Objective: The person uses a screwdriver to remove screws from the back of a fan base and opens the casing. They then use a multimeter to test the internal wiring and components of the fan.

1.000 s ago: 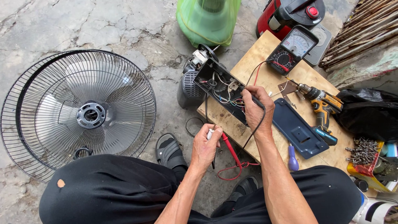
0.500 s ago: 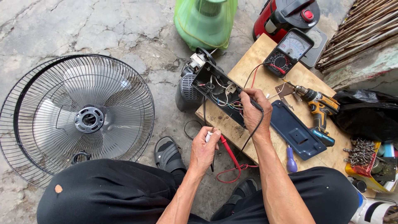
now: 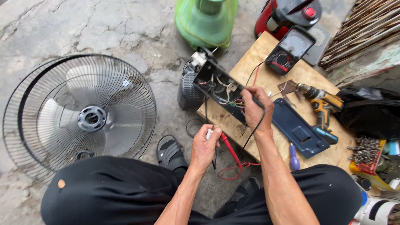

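Analog meter [image 3: 290, 49] at the counter's [image 3: 254, 54] far end: black rect. body, pale dial window up top w/ curved scale, round selector below. No other screens, labels or pkgs visible.

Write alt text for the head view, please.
A person's right hand presses a black probe into an opened black fan control box on a wooden board, while the left hand holds a red probe.

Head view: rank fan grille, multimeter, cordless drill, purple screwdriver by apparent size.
1. Fan grille, by far the largest.
2. Multimeter and cordless drill look alike; not ranking them.
3. Purple screwdriver, smallest.
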